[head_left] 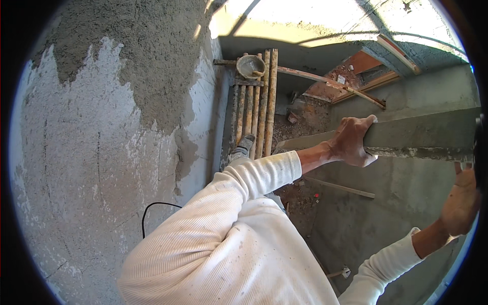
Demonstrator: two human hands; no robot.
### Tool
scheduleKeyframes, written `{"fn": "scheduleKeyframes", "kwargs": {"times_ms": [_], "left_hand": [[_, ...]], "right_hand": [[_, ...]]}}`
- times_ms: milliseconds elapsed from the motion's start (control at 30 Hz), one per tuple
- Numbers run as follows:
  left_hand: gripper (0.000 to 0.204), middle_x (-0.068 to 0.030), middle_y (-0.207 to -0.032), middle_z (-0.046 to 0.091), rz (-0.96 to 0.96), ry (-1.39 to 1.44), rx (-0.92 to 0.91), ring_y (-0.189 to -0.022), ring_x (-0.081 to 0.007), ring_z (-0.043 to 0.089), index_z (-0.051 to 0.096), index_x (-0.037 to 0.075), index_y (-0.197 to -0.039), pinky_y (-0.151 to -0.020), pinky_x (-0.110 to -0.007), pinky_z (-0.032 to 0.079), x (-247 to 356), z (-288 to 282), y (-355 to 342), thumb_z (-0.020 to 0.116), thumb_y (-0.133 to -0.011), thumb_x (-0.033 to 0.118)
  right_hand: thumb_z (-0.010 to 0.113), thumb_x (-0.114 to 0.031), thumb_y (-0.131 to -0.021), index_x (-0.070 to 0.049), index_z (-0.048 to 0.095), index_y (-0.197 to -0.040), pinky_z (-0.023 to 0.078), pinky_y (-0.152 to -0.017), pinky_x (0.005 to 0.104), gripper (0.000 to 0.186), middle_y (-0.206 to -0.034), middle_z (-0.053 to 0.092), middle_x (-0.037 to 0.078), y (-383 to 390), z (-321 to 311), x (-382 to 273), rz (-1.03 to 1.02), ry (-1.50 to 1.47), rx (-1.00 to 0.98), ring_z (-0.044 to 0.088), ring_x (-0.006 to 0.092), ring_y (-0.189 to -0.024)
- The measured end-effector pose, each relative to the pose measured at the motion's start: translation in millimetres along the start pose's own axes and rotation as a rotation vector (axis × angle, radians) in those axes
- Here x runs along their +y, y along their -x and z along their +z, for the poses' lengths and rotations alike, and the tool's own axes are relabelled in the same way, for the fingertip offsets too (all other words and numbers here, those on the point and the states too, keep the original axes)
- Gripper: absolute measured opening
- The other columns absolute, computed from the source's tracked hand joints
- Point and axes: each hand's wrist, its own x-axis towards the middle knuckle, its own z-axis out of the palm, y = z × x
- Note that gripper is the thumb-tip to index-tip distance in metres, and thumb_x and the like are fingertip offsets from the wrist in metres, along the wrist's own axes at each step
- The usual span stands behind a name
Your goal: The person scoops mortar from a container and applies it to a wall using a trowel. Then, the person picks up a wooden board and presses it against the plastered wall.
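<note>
My left hand point(354, 142), arm stretched to the right, is closed round a long grey mortar-coated board point(424, 131) like a plasterer's straightedge. Wet-looking mortar clings along the board's lower edge. It narrows away to the left behind my left hand and widens toward the right rim of the view. My right hand point(460, 201) reaches up at that rim. Its fingers meet the board's lower edge and seem to grip it, partly cut off by the dark border. The board's right end is out of sight.
One shoe point(246, 143) stands on a narrow platform of round poles point(262, 114). A mortar-smeared bowl point(250, 66) rests at its far end. The left wall point(91, 152) is partly rendered. Below lies a rubble-strewn floor point(310, 117) with loose wooden battens point(340, 188).
</note>
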Motion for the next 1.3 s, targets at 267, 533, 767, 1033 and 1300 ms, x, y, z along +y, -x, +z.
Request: {"fn": "scheduleKeyframes", "kwargs": {"times_ms": [267, 533, 767, 1033, 1300], "left_hand": [[0.039, -0.0121, -0.07, 0.069, 0.073, 0.133, -0.021, -0.066, -0.0206, 0.071, 0.062, -0.002, -0.088, -0.064, -0.034, 0.055, 57.3, -53.1, -39.3, 0.084, -0.065, 0.02], [0.031, -0.0131, -0.068, 0.07, 0.012, 0.061, -0.014, -0.063, -0.0207, 0.07, 0.063, -0.005, -0.081, -0.065, -0.037, 0.056, 112.7, -113.7, -68.1, 0.08, -0.065, 0.016], [0.079, -0.0232, -0.105, 0.074, -0.019, 0.033, -0.011, -0.102, -0.0302, 0.073, 0.061, -0.011, -0.123, -0.093, -0.044, 0.058, 67.7, -205.7, -65.7, 0.092, -0.074, 0.042], [0.075, -0.0207, -0.16, 0.041, -1.13, 0.373, 1.647, -0.119, -0.0258, 0.061, 0.034, -0.002, -0.161, -0.094, -0.034, 0.049, -52.7, -392.3, 227.1, 0.067, -0.1, 0.029], [0.063, -0.0174, -0.152, 0.043, -0.619, 0.303, 2.021, -0.133, -0.027, 0.055, 0.035, -0.009, -0.155, -0.103, -0.035, 0.05, -48.3, -441.5, 280.3, 0.062, -0.106, 0.02]], "right_hand": [[0.087, -0.045, -0.086, 0.0, 0.041, -0.156, 0.043, -0.116, 0.0532, 0.095, -0.155, 0.048, 0.027, 218.1, 91.4, 273.6, 0.76, 0.631, -0.407, 0.048, 0.0447, -0.143], [0.072, -0.013, -0.089, 0.001, 0.067, -0.117, 0.051, -0.097, 0.0464, 0.031, -0.116, 0.069, 0.02, 241.6, 155.7, 362.5, 0.114, 0.613, -0.451, 0.065, 0.0404, -0.106], [0.076, -0.008, -0.089, -0.005, 0.072, -0.115, 0.054, -0.083, 0.0394, 0.026, -0.101, 0.073, 0.015, 211.3, 169.3, 408.9, 0.585, 0.237, -0.433, 0.071, 0.0285, -0.091], [0.08, -0.009, -0.093, -0.001, 0.072, -0.109, 0.054, -0.086, 0.0351, 0.019, -0.103, 0.076, 0.013, 38.4, 320.5, 391.7, 0.154, 0.446, -0.474, 0.072, 0.024, -0.094], [0.077, -0.001, -0.095, 0.005, 0.058, -0.129, 0.055, -0.105, 0.038, 0.04, -0.122, 0.07, 0.015, 24.8, 398.7, 453.6, 0.454, 0.127, -0.453, 0.069, 0.0226, -0.115]]}}
